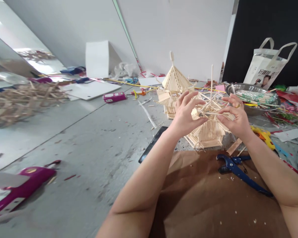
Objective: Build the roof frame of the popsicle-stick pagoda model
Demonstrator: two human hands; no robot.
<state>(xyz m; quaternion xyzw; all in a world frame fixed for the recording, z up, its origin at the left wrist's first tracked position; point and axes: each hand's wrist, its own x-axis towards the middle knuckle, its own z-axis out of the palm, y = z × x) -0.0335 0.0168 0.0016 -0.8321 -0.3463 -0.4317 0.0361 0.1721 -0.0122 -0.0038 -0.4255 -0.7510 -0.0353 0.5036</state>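
My left grip (185,114) parted at the stick frame (211,99), its hold unclear, my right grip (235,117) pinching a thin stick (210,113)

Observed holding a spoked stick frame (211,101) between left hand (185,114) and right hand (235,115), over a stick-built tier (209,133). Noted blue cutters (242,175) on brown sheet (201,198) nearby.

Holds both arms (141,178) outstretched toward the far side, curving left hand (185,114) with thumb below fingers, pinching thumb to forefinger with right hand (237,117).
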